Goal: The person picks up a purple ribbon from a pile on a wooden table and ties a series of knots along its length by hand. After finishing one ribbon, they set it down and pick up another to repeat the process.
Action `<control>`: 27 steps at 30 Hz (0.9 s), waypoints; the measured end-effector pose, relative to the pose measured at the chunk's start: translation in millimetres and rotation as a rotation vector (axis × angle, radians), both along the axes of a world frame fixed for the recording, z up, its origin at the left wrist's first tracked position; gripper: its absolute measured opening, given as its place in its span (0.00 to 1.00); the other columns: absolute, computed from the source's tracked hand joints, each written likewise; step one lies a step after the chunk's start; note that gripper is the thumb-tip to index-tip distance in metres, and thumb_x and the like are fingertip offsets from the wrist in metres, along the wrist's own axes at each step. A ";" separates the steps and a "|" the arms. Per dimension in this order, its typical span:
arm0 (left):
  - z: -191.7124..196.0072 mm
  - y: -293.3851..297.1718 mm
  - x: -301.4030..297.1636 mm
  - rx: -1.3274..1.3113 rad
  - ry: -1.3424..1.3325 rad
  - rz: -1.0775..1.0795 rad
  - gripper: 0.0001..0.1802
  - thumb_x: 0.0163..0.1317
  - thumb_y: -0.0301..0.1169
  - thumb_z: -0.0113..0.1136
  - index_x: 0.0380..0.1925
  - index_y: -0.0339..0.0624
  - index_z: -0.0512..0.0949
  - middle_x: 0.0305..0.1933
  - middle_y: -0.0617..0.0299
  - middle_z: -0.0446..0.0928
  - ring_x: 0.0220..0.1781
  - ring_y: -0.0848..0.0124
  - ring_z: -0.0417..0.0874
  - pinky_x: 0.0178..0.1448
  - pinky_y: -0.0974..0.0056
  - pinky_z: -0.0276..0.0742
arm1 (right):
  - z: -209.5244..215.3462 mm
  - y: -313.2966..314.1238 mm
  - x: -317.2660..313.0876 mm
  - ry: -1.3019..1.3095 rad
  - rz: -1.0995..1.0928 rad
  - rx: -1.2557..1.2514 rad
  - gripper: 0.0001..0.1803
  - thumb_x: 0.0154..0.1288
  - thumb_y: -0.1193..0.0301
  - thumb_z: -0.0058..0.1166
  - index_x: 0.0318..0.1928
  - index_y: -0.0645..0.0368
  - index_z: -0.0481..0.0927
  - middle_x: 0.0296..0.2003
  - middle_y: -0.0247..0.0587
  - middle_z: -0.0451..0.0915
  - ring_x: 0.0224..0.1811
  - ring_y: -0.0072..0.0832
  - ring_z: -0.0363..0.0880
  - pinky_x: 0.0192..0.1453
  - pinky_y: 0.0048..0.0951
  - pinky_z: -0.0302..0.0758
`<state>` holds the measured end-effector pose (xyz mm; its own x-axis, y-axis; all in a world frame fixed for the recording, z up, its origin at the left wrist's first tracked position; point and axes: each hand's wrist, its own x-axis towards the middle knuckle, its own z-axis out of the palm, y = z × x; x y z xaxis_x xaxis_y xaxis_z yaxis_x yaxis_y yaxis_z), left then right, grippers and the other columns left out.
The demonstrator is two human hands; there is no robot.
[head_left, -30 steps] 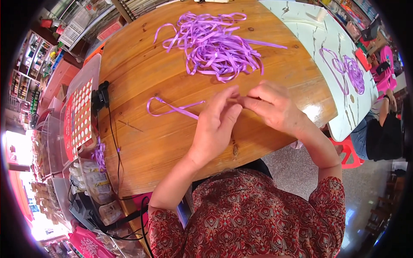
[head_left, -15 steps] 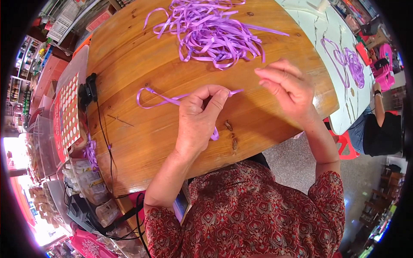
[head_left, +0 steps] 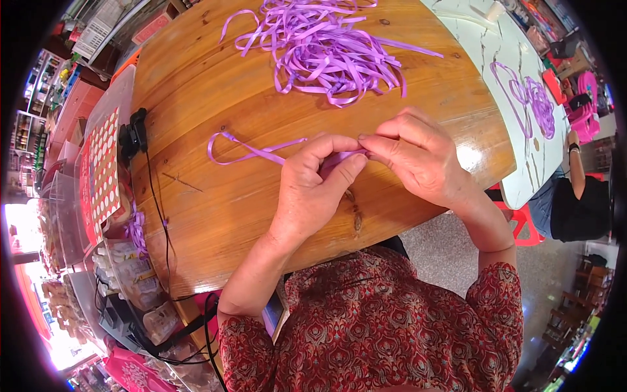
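Left hand (head_left: 312, 186) and right hand (head_left: 418, 157) meeting fingertip to fingertip, both grips pinched on one purple ribbon strip (head_left: 251, 151), its loop trailing left across the wooden desk (head_left: 196, 85), loose ribbon pile (head_left: 326, 49) beyond, well apart

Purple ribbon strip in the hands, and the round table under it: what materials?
Purple ribbon strip: thin, flat, light sheen, holds a springy loop; likely plastic or satin, can't tell which. Round brown table: wood, with grain and knots showing; glossy glare suggests varnish.
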<state>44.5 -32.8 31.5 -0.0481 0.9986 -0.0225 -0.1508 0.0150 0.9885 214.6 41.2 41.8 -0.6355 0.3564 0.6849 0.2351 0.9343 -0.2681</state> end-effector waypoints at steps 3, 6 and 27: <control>-4.7 4.2 -5.6 0.150 0.337 -0.006 0.06 0.59 0.21 0.59 0.37 0.36 0.79 0.29 0.68 0.73 0.24 0.84 0.69 0.24 0.77 0.64 | 2.3 -0.8 4.5 -0.049 -0.026 -0.064 0.12 0.43 0.80 0.65 0.33 0.61 0.81 0.28 0.36 0.73 0.27 0.31 0.71 0.28 0.28 0.69; -3.2 7.1 -5.8 0.187 0.469 0.020 0.06 0.54 0.21 0.63 0.33 0.38 0.80 0.26 0.66 0.72 0.26 0.80 0.70 0.30 0.74 0.66 | 1.0 -0.5 11.9 -0.129 -0.015 -0.148 0.10 0.46 0.79 0.64 0.32 0.62 0.80 0.28 0.37 0.73 0.27 0.32 0.72 0.29 0.29 0.69; -23.8 -1.2 16.4 0.137 -0.169 0.154 0.07 0.60 0.18 0.57 0.38 0.37 0.77 0.36 0.69 0.75 0.36 0.82 0.72 0.40 0.78 0.68 | -17.9 -13.8 -1.3 0.132 -0.010 -0.316 0.17 0.55 0.82 0.58 0.47 0.58 0.81 0.30 0.39 0.76 0.30 0.29 0.74 0.31 0.26 0.70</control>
<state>60.9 -33.9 7.8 -0.2064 0.9741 0.0922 -0.3041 -0.1534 0.9402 213.3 27.4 23.9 -0.5439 0.5697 0.6161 0.1877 0.7982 -0.5724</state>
